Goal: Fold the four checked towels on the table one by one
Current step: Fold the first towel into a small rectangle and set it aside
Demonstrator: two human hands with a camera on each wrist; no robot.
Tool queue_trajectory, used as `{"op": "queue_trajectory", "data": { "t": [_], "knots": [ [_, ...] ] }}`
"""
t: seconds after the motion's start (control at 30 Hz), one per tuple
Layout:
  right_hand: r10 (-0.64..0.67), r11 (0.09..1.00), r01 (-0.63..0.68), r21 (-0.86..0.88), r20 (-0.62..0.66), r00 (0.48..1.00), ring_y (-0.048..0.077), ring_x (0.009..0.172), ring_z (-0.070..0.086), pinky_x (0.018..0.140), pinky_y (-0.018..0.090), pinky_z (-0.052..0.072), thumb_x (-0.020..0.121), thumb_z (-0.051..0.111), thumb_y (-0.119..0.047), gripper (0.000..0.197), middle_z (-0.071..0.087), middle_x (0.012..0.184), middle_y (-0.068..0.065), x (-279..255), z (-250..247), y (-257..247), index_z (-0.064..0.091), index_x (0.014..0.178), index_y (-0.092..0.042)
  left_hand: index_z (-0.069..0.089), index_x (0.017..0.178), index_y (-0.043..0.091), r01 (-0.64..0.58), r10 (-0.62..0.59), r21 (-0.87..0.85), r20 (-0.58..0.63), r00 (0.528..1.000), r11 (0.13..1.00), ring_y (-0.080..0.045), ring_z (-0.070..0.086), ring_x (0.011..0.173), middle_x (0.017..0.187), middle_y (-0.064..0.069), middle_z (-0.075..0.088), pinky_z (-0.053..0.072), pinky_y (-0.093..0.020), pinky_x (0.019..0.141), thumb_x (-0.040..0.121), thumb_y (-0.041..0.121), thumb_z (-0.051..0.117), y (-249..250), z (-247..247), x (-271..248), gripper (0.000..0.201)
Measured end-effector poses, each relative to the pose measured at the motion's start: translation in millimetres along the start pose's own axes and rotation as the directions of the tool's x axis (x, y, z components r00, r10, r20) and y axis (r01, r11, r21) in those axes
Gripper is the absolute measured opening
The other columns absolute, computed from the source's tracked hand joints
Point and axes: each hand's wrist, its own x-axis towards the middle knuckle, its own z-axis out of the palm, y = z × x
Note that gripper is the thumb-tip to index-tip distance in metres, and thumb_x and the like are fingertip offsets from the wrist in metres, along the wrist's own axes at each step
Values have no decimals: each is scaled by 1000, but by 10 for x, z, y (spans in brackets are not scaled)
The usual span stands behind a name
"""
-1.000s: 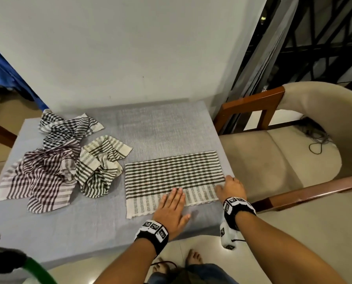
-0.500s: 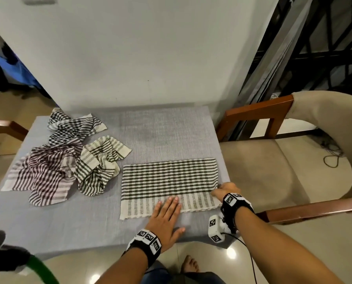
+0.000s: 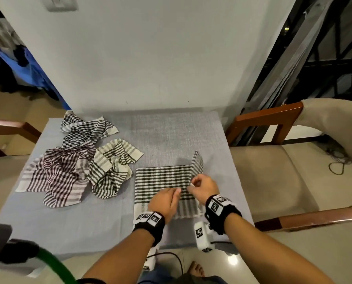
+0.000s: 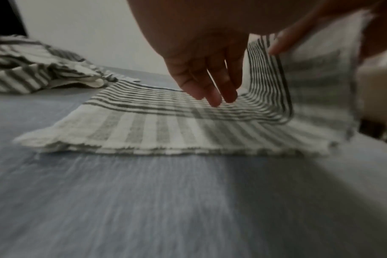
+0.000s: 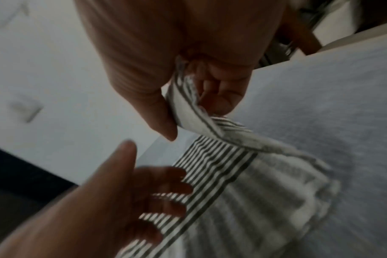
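Observation:
A green-and-white checked towel [image 3: 160,181] lies folded in a strip near the table's front right. My right hand [image 3: 201,186] pinches its right end [image 5: 188,104] between thumb and curled fingers and holds that end raised and turned over toward the left. My left hand [image 3: 166,199] hovers over the strip's middle with straight fingers [image 4: 210,94], their tips just above or touching the cloth. Three more checked towels lie crumpled at the left: a maroon one [image 3: 56,177], a green one [image 3: 111,167] and a black one [image 3: 83,128].
The grey-covered table [image 3: 78,222] backs onto a white wall. A cushioned wooden armchair [image 3: 293,171] stands close on the right, another chair arm [image 3: 11,128] on the left. A green hose [image 3: 54,265] curves at the lower left. My bare feet show below the front edge.
My right hand has gripped the towel's right end and lifted it up and leftward. My left hand has moved forward from the near hem to the strip's middle.

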Motion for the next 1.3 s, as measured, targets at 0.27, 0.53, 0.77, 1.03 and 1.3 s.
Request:
{"op": "queue_trajectory", "data": {
  "t": [0.27, 0.53, 0.77, 1.03, 1.3],
  "knots": [
    [-148, 957, 183, -223, 164, 975, 15, 96, 66, 83, 25, 52, 81, 70, -14, 35, 71, 105, -4, -209, 854, -344, 64, 115, -20, 55, 68, 15, 500, -421, -491, 270, 866, 713, -26, 63, 74, 71, -6, 64, 55, -44, 78, 80, 67, 58, -536, -181, 450, 53],
    [-69, 911, 146, -387, 206, 976, 13, 87, 61, 76, 28, 52, 78, 68, -18, 38, 63, 95, -9, -304, 1087, -230, 64, 114, -29, 55, 107, 17, 306, -278, -264, 138, 950, 915, -20, 63, 91, 99, 3, 66, 53, -36, 83, 93, 34, 60, -939, -335, 337, 23],
    [-172, 847, 256, -467, 214, 962, 17, 99, 59, 81, 32, 52, 82, 64, -25, 34, 59, 113, -6, -334, 1323, -322, 60, 116, -28, 56, 122, 16, 347, -329, -202, 117, 937, 916, -25, 63, 100, 110, -6, 68, 50, -32, 85, 93, 39, 59, -1196, -486, 334, 37],
    [-321, 822, 371, -432, 186, 929, 16, 101, 58, 82, 33, 53, 85, 56, -29, 36, 55, 115, -8, -425, 1515, -415, 59, 121, -30, 55, 121, 13, 444, -406, -303, 182, 896, 843, -28, 62, 103, 109, -9, 66, 48, -33, 89, 95, 34, 58, -1393, -550, 505, 34],
    [-421, 730, 487, -481, 245, 873, 19, 95, 60, 66, 31, 50, 77, 65, -19, 35, 58, 108, -4, -512, 1684, -372, 64, 112, -22, 55, 117, 13, 498, -459, -371, 195, 867, 784, -26, 60, 96, 106, -8, 66, 48, -34, 87, 92, 28, 60, -1551, -544, 523, 30]
  ]
}}
